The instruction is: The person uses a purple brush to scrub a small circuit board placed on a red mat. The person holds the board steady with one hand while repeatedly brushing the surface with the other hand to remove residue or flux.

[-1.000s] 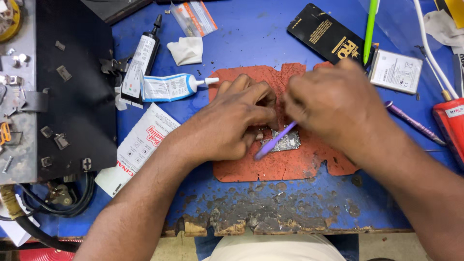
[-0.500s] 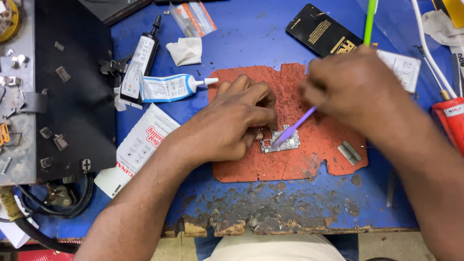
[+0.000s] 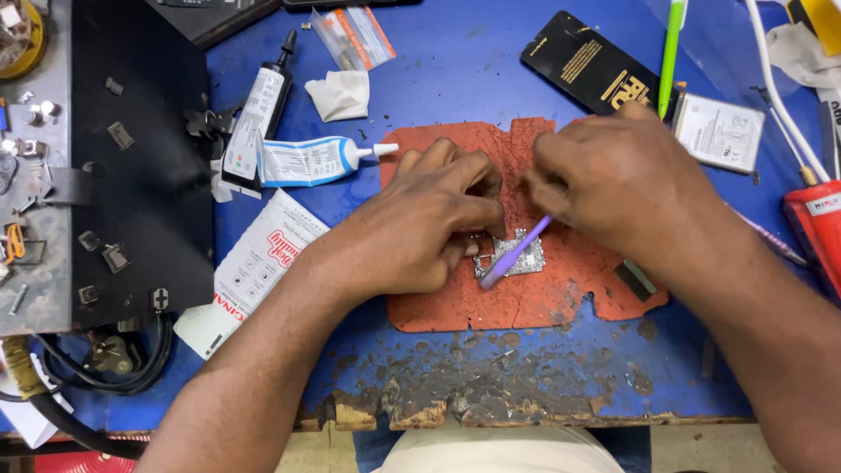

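A small silver circuit board lies on a worn red-orange mat on the blue bench. My left hand presses down on the board's left edge with its fingertips. My right hand grips a purple brush-like tool whose tip rests across the board. A small grey metal piece lies on the mat at the right.
A white-and-blue glue tube, a black-capped bottle and a crumpled tissue lie at the upper left. A black metal plate holds small parts. A black packet, a white battery and a red tool are to the right.
My right hand moved back and forth over the board: right half a second ago, now left again, the purple tool sweeping across it. My left hand stayed put.
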